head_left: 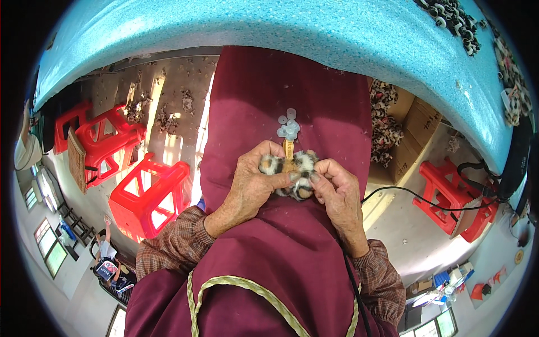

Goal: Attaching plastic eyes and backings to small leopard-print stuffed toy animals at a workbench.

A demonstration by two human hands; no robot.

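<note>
A small furry plush piece (305, 162), patched in black, white and tan, lies over my lap between my two hands. My left hand (254, 178) grips it from the left, its thumb pressed onto the fur. From the other side my right hand (338, 194) pinches the plush at its right edge, thumb against bent forefinger. A yellow fabric tag (288, 149) sticks up from the plush, pointing away from me. Just beyond the tag, several translucent plastic discs (289, 128) rest in a little heap on my maroon apron (247, 106).
A speckled blue table (252, 28) curves across the far side, with black-and-white small parts (453, 19) and plush pieces (514, 95) at its right. A cardboard box (414, 137) of plush pieces stands right of my lap. Red stools (149, 196) stand left and right; a black cable (404, 192) runs at right.
</note>
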